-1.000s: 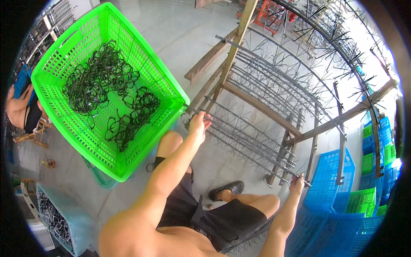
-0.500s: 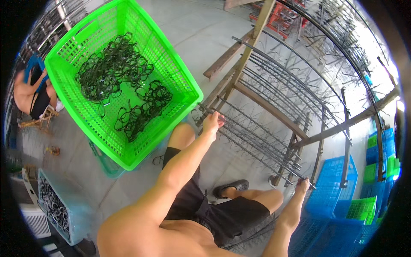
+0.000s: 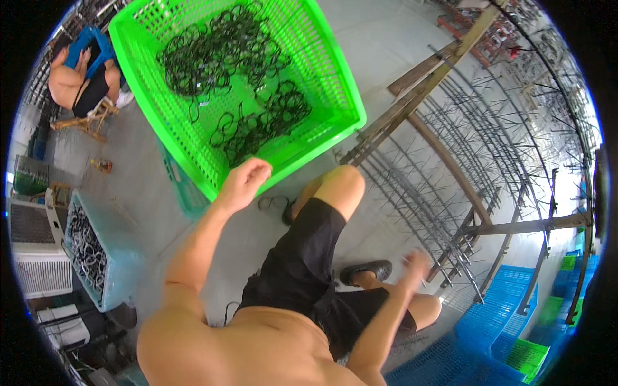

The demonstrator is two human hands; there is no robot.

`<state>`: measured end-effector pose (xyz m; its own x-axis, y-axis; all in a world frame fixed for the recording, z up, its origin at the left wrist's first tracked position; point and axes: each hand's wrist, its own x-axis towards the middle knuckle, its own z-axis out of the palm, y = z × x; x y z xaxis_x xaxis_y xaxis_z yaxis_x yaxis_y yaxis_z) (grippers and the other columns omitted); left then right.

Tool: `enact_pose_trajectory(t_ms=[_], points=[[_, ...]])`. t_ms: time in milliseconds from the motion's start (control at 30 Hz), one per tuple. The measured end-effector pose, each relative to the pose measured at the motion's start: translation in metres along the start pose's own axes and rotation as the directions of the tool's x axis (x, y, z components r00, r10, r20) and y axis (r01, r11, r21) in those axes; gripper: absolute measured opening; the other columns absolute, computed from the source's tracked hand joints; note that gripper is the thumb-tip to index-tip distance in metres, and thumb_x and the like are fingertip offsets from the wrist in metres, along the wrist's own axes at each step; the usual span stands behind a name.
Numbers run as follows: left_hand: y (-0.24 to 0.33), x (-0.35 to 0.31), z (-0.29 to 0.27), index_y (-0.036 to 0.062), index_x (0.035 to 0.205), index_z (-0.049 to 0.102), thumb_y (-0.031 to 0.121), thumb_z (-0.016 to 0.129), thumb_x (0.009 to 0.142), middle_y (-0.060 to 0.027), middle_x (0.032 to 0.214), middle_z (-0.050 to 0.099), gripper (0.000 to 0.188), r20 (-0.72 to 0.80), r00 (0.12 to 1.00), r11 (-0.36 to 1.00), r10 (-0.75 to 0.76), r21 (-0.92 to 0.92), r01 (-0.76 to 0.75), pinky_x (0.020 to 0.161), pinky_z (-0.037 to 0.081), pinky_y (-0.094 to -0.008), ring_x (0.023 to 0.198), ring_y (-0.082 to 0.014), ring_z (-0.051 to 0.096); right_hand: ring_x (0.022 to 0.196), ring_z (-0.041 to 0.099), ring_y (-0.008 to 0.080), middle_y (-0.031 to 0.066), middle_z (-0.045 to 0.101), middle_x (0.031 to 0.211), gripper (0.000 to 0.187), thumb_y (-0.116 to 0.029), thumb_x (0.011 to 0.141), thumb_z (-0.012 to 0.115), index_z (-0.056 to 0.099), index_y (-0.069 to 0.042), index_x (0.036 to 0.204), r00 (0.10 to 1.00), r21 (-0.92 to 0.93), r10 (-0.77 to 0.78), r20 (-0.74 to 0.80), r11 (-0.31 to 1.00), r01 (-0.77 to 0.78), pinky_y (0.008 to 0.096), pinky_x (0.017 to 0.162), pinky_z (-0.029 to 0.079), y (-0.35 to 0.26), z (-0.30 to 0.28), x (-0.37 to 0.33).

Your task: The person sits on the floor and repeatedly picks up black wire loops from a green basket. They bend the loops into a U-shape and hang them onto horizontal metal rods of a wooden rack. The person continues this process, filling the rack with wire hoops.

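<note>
My left hand (image 3: 244, 184) is beside the near rim of a large green plastic basket (image 3: 357, 123), its fingers curled in. Whatever they may hold is hidden. Inside the basket lie two heaps of thin black looped pieces (image 3: 222, 55), tangled together. My right hand (image 3: 417, 267) is smeared by motion, above my bent leg and close to the near end of a rack of thin metal rods (image 3: 418, 202). How its fingers are set does not show.
A pale blue bin (image 3: 119, 257) of dark ring-like pieces stands at the left. Blue crates (image 3: 502, 296) are stacked at the lower right. Wooden beams (image 3: 444, 167) support the rods. A person (image 3: 80, 90) sits on a stool at the far left, by a blue crate.
Both hands have come away from the rods. My left hand went left to the basket's edge, my right hand back toward my leg. The view has shifted, so the basket appears farther right and higher.
</note>
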<state>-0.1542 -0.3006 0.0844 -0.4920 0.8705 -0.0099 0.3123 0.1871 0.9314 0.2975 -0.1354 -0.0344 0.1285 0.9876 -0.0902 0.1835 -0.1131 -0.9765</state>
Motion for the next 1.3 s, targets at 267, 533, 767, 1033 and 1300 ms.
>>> enact_pose_trajectory(t_ms=[267,533,767,1033,1300], points=[[-0.202,-0.078,0.094,0.0054,0.103,0.061,0.034,0.052,0.085,-0.0174,0.106,0.062,0.035,0.180,0.820,0.766,-0.543,0.506,0.396,0.075,0.048,-0.0385,0.088,-0.0315,0.061,0.070,0.058,0.0187,0.0095,0.059,0.084,0.021,-0.019,0.089,0.048,0.055,0.000,0.094,0.412,-0.435,0.727,0.549,0.670,-0.601,0.0301,0.060,0.047,0.117,0.116,-0.113],[-0.335,0.034,0.131,0.0031,0.114,0.051,0.029,0.054,0.084,-0.0215,0.117,0.053,0.040,-0.063,0.712,0.570,-0.700,0.552,0.609,0.076,0.048,-0.0402,0.092,-0.0339,0.059,0.073,0.057,0.0196,0.0112,0.058,0.087,0.022,-0.020,0.089,0.048,0.054,0.000,0.096,0.392,-0.569,0.886,0.246,0.460,-0.682,0.0314,0.063,0.046,0.121,0.048,-0.133],[-0.368,0.060,0.126,0.0020,0.121,0.045,0.026,0.055,0.082,-0.0239,0.122,0.049,0.046,-0.088,0.653,0.529,-0.752,0.512,0.677,0.076,0.047,-0.0412,0.093,-0.0355,0.058,0.076,0.056,0.0203,0.0126,0.057,0.089,0.023,-0.020,0.089,0.047,0.054,0.000,0.097,0.385,-0.583,0.912,0.138,0.389,-0.713,0.0326,0.066,0.045,0.121,0.048,-0.124],[-0.282,-0.043,0.143,0.0007,0.128,0.038,0.022,0.056,0.081,-0.0267,0.128,0.043,0.055,0.159,0.678,0.682,-0.718,0.351,0.641,0.077,0.047,-0.0424,0.095,-0.0374,0.057,0.079,0.055,0.0212,0.0143,0.056,0.092,0.024,-0.020,0.090,0.047,0.053,0.000,0.099,0.403,-0.556,0.878,0.259,0.477,-0.680,0.0339,0.069,0.045,0.133,0.067,-0.106],[-0.085,-0.107,0.072,0.0041,0.132,0.028,0.010,0.060,0.068,-0.0239,0.098,0.060,0.072,0.092,0.701,0.652,-0.707,0.468,0.596,0.078,0.046,-0.0459,0.090,-0.0411,0.058,0.083,0.054,0.0221,0.0160,0.055,0.095,0.025,-0.021,0.090,0.047,0.052,0.000,0.101,0.369,-0.447,0.826,0.426,0.546,-0.709,0.0353,0.072,0.044,0.153,0.103,-0.089]])
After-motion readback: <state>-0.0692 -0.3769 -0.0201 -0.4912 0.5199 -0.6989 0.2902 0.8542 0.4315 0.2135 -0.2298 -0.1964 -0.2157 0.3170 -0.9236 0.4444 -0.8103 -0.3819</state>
